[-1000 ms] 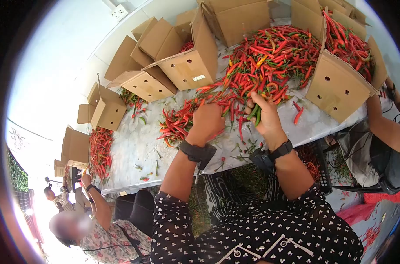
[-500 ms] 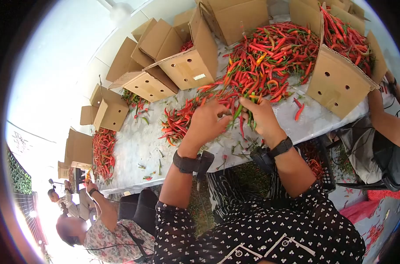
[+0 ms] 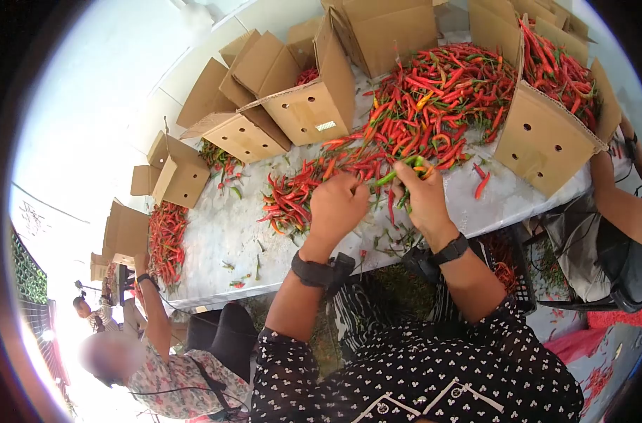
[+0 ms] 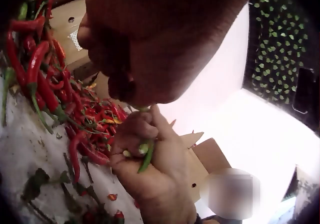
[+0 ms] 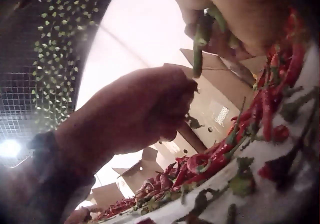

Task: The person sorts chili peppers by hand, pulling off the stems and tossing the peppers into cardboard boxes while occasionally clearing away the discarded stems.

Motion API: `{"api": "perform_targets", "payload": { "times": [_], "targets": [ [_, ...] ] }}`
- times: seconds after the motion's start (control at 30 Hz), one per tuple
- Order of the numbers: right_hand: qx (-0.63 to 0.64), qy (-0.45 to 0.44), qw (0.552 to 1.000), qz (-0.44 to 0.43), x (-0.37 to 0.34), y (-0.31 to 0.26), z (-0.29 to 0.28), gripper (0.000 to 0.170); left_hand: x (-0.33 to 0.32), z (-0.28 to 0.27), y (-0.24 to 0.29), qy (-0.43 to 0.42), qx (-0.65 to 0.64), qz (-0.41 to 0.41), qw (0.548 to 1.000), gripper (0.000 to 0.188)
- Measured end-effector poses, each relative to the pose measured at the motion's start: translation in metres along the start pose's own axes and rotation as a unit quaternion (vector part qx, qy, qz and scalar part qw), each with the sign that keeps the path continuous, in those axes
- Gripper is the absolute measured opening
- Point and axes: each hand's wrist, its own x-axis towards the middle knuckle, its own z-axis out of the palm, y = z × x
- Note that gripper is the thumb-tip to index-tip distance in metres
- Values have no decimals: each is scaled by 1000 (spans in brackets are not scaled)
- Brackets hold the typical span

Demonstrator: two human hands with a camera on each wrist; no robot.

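Observation:
My right hand (image 3: pixel 427 201) grips several chilies over the table, among them a long green chili (image 3: pixel 398 171) that points left past the thumb. In the right wrist view a green chili (image 5: pixel 200 41) sticks down out of that hand. My left hand (image 3: pixel 340 208) is curled close beside it, its thumb and index finger pinching at the end of the green chili; the fingertips are partly hidden. A small green bit (image 5: pixel 193 122) shows below the left fingers in the right wrist view. Red chilies (image 3: pixel 289 197) lie spread just beyond both hands.
A large heap of red chilies (image 3: pixel 448 92) lies at the back of the white-covered table (image 3: pixel 215 236). Cardboard boxes (image 3: pixel 314 113) line the far side, and a chili-filled box (image 3: pixel 547 144) stands at right. Loose stems lie near the front edge. Another person (image 3: pixel 173 366) sits at left.
The left hand's fingers, spread beside the green chili half a second ago, have closed at its end. The green chili in the right hand has swung from steep to nearly level.

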Motion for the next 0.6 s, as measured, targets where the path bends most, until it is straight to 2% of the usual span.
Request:
{"api": "perform_targets", "payload": {
  "times": [0.07,0.1,0.13,0.17,0.2,0.27,0.3,0.37,0.5,0.57,0.6],
  "targets": [
    [41,23,999,-9,3,-6,-5,13,0,-13,-4,-162,-93,-19,982,13],
    [94,72,992,35,8,-9,-15,14,0,-20,1,-163,-93,-18,982,13],
    [147,120,979,80,12,-13,-19,17,1,-29,9,-264,-185,27,946,15],
    [198,154,962,109,16,-16,-22,19,1,-32,13,-359,-273,72,890,18],
    [198,155,962,109,18,-15,-25,19,6,-29,11,-360,-273,72,889,18],
    [269,124,948,118,21,-13,-31,18,26,-17,1,-217,-168,149,950,22],
    [268,125,948,116,21,-12,-32,18,38,-14,0,-217,-169,151,950,22],
    [290,112,941,136,21,-10,-32,19,63,-9,-1,-205,-58,32,977,19],
    [270,130,945,131,20,-13,-25,20,97,32,-12,-147,-51,75,985,21],
    [266,127,947,127,23,-12,-26,20,109,57,-7,-87,-83,155,981,26],
    [262,124,949,125,24,-11,-26,19,114,68,-4,-88,-84,155,980,26]
  ]
}}
